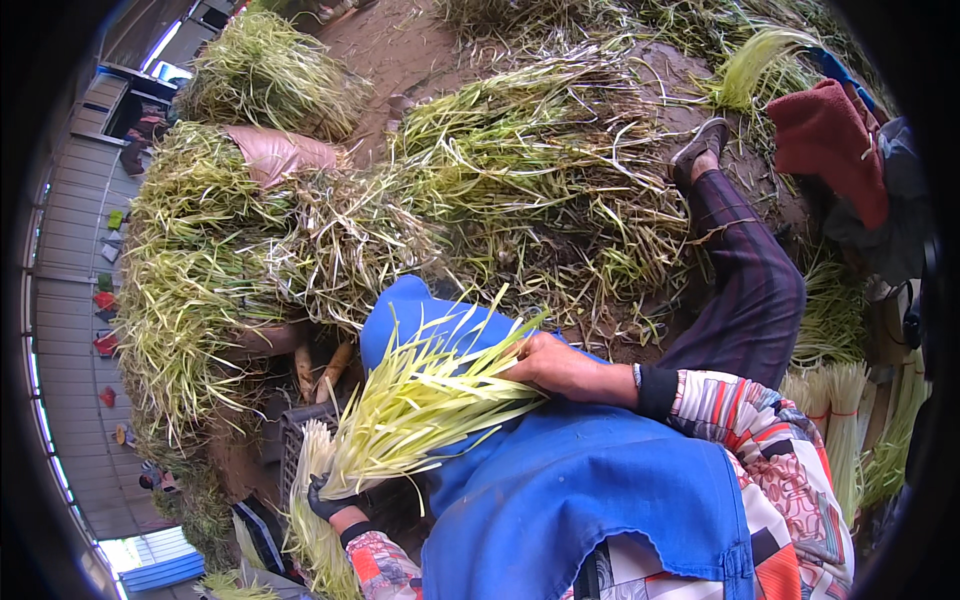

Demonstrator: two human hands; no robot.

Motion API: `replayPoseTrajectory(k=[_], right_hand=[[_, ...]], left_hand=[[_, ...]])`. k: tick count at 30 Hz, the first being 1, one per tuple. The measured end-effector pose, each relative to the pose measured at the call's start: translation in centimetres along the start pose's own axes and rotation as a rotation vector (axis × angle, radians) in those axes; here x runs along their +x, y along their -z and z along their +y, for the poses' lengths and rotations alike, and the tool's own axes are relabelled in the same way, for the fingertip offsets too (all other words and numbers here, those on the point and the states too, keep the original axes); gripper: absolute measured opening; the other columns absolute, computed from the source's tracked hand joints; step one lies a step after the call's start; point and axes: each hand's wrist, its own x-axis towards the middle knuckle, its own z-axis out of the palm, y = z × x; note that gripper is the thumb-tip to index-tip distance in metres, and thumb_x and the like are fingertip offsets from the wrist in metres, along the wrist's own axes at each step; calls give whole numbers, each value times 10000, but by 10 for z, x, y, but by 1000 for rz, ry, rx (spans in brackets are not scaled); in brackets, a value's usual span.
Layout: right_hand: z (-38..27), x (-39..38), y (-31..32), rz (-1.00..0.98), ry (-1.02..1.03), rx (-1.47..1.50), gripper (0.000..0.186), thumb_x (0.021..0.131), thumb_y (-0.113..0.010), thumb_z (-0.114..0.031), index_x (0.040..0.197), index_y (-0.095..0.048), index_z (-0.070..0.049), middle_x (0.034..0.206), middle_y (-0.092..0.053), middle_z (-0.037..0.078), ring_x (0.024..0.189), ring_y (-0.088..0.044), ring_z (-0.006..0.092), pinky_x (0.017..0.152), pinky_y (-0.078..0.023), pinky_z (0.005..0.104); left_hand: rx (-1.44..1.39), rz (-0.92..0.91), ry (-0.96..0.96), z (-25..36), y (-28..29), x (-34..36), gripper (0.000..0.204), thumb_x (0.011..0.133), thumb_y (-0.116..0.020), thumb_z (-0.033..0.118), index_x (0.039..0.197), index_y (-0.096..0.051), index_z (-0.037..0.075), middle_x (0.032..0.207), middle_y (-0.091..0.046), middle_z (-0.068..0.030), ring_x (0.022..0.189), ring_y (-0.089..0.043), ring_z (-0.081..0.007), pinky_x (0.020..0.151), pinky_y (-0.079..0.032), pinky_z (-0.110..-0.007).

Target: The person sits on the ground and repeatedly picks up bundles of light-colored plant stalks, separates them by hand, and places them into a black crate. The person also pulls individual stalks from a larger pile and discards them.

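- The bunch [425, 415] of long yellow-green leaves lies near the middle, toward 7 o'clock, slanting across the lap between both hands, its leafy end fanning toward 1 o'clock.
- The left hand [325, 497], dark-covered, is at 7 o'clock, its fingers curled closed round the pale lower end of the bunch.
- The right hand [555, 365], bare, is at 4 o'clock close to the centre, thumb and fingers pinched together on leaves at the bunch's upper edge.
- A blue apron [590, 490] covers the lap at 5 o'clock and rises over a knee under the leaves.
- Pale stems [325, 565] stretch below the left hand toward 7 o'clock.
- A dark crate [292, 440] is at 8 o'clock, just beside the bunch and partly hidden by it.
- A heap [530, 150] of loose green and straw-coloured leaves spreads over the brown floor [395, 45] at 12 to 1 o'clock.
- Another pile [190, 270] rises at 9 o'clock, with a pink cloth [280, 153] on its top at 10 o'clock.
- A rounded mound [270, 80] sits at 11 o'clock, beyond the pink cloth.
- A leg in dark striped trousers [745, 265] bends at 3 o'clock; its dark shoe [700, 145] touches the edge of the heap at 2 o'clock.
- A red cloth [830, 140] hangs at 2 o'clock.
- Pale tied bundles [845, 430] stand at 4 o'clock, behind the patterned right sleeve [750, 430].
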Motion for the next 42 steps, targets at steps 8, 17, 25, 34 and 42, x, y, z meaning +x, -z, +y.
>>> replayPoseTrajectory(k=[8, 17, 25, 34, 42], right_hand=[[-22, -5, -3, 149, -127, -522, 264, 817, -688, -261, 1068, -738, -193, 898, -708, 129, 778, -670, 267, 735, -522, 364], [3, -2, 18, 447, 275, -985, 152, 768, -564, -151, 818, -590, -10, 918, -588, 226, 880, -623, 351, 692, -485, 438], [19, -49, 127, 766, -22, -1004, 178, 753, -648, -81, 925, -693, -78, 926, -584, 143, 845, -613, 386, 767, -501, 452], [-27, -28, 28, -15, 7, 61, 424, 892, -695, -382, 1047, -699, 12, 922, -694, 51, 854, -605, 110, 788, -495, 281], [-7, -6, 18, 201, 100, -447, 198, 748, -672, -180, 824, -686, 2, 732, -670, 125, 667, -629, 248, 632, -485, 366]], left_hand=[[18, -48, 1, -3, -9, -8, 107, 758, -527, 175, 764, -601, 98, 789, -642, -106, 785, -613, -302, 821, -481, -497], [97, 2, -3, -8, -22, -17, 125, 730, -539, 214, 775, -591, 109, 825, -622, -99, 819, -595, -312, 829, -470, -492], [36, 50, -14, -4, -6, 0, 163, 706, -544, 185, 841, -588, 104, 798, -604, -90, 775, -579, -298, 814, -469, -467], [86, 4, -85, -3, 6, 8, 203, 730, -537, 187, 904, -598, 103, 867, -620, -121, 846, -586, -307, 845, -458, -483], [99, -54, 41, 6, 21, 15, 402, 716, -553, 213, 1067, -630, 34, 1043, -644, -191, 984, -601, -401, 921, -448, -540]])
